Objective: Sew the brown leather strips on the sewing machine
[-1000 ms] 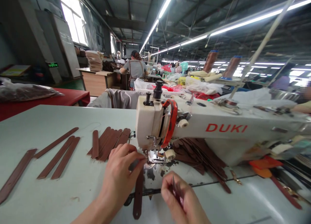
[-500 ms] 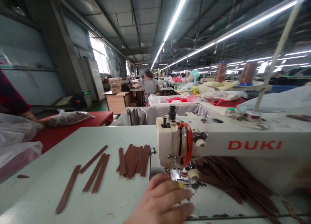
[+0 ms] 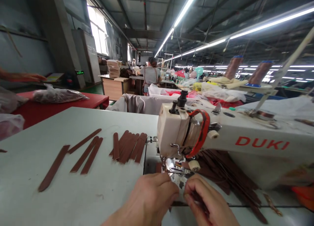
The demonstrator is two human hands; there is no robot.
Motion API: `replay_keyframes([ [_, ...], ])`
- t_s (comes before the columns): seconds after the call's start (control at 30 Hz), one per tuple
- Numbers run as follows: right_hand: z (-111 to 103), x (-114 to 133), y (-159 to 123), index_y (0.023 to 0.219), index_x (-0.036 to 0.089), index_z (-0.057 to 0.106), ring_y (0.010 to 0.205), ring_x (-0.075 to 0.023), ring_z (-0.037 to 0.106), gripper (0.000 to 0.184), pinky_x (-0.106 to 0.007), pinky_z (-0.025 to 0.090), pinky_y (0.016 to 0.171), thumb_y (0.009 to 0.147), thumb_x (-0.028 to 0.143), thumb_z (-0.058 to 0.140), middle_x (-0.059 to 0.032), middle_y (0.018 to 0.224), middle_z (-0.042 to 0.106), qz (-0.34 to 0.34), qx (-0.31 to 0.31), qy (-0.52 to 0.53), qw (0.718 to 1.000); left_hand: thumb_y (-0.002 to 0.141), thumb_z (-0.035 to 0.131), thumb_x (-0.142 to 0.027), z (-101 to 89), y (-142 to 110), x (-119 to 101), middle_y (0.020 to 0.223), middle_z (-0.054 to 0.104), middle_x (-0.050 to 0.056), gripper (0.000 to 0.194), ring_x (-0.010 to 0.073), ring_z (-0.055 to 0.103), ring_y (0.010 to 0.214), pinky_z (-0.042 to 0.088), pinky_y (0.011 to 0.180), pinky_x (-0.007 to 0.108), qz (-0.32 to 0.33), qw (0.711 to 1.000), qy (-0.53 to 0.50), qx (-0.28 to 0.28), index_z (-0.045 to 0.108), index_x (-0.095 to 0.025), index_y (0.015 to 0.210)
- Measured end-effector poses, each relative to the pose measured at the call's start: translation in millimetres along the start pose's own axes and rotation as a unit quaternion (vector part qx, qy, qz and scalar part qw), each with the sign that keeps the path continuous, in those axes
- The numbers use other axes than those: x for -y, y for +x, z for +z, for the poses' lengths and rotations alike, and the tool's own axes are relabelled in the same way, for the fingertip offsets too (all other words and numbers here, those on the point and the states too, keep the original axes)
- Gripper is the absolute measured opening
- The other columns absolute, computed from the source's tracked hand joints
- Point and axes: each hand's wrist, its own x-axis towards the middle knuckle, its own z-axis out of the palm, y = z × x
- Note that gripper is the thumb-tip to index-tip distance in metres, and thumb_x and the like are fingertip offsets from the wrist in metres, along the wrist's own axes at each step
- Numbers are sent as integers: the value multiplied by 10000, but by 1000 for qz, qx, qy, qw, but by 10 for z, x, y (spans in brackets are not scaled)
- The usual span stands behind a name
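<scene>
A white sewing machine [image 3: 174, 131] marked DUKI stands before me. My left hand [image 3: 154, 193] has its fingers curled together just in front of the presser foot [image 3: 175, 169]. To its right, my right hand [image 3: 206, 196] is closed in a pinch with the fingertips close to the left ones. What either hand holds is hidden by the fingers. A short piece of brown strip [image 3: 159, 168] shows beside the presser foot. Left of the machine lie a row of brown strips [image 3: 130, 147] with rounded ends and several looser brown strips [image 3: 54, 169].
More long brown strips [image 3: 225, 173] lie under the machine arm. A red table [image 3: 61, 105] at left bears a plastic bag [image 3: 59, 94], with another person's hand [image 3: 34, 77] above. Thread cones [image 3: 234, 67] stand at back right. Farther off, a person [image 3: 150, 75] sits facing away.
My right hand has come into view beside the left at the machine front. The left hand's fingers have curled in. The view has shifted, and the other person's arm has moved.
</scene>
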Motion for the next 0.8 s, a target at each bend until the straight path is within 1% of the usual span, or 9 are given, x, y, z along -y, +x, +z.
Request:
replay_keyframes([
  [0.1,10,0,115,807,238,471,644,-141,539,122,-234,426,571,832,120,456,10,775,558,2,22,-46,999,929,448,-134,-89,41,48,752,616,28,243,161,588,660,433,598,232,-118,993,13,28,668,-190,843],
  [0.2,-20,-42,245,818,230,553,677,-170,594,77,-264,447,600,848,186,498,-11,785,625,26,37,-116,992,816,526,-61,-128,137,207,700,629,27,214,171,594,630,411,566,230,-232,972,23,11,686,-178,733],
  [0.3,-42,-115,398,937,223,648,771,-217,647,162,-313,484,691,867,231,502,-48,851,690,27,8,-169,985,718,549,-7,-118,238,370,564,598,-8,219,157,575,548,361,496,203,-287,958,5,9,657,-171,621],
  [0.37,-20,-173,491,980,215,684,823,-243,668,219,-336,494,737,871,230,495,-70,882,718,16,-10,-192,981,706,547,-9,-86,269,420,535,579,-21,212,147,558,524,346,479,193,-301,953,-10,6,638,-170,602],
  [0.47,64,-253,570,924,216,721,828,-260,687,242,-342,503,739,868,231,487,-74,830,737,8,-25,-195,981,713,535,-28,-22,252,426,563,562,-22,195,136,516,528,352,494,198,-305,952,-19,-13,626,-169,612],
  [0.63,197,-347,527,743,257,721,789,-243,703,232,-328,525,756,856,300,523,-42,775,746,69,-47,-118,989,731,518,-73,36,198,451,554,499,-29,187,124,436,504,320,471,197,-296,954,-41,-27,604,-181,604],
  [0.67,216,-369,508,743,261,722,820,-252,704,228,-352,525,809,857,321,534,-41,800,750,78,-56,-110,989,725,517,-74,42,194,464,547,487,-31,186,121,424,497,310,466,197,-295,954,-45,-32,594,-182,595],
  [0.73,251,-421,476,829,264,736,917,-276,694,211,-418,488,931,862,345,544,-46,891,756,79,-78,-102,989,712,510,-68,53,186,488,541,471,-34,183,115,407,490,297,464,196,-293,954,-49,-45,569,-183,582],
  [0.8,282,-479,456,931,265,735,982,-291,678,213,-449,462,978,865,367,560,-58,964,751,83,-89,-93,988,700,506,-63,67,177,503,540,471,-36,176,110,397,486,289,466,194,-290,954,-53,-54,551,-183,580],
])
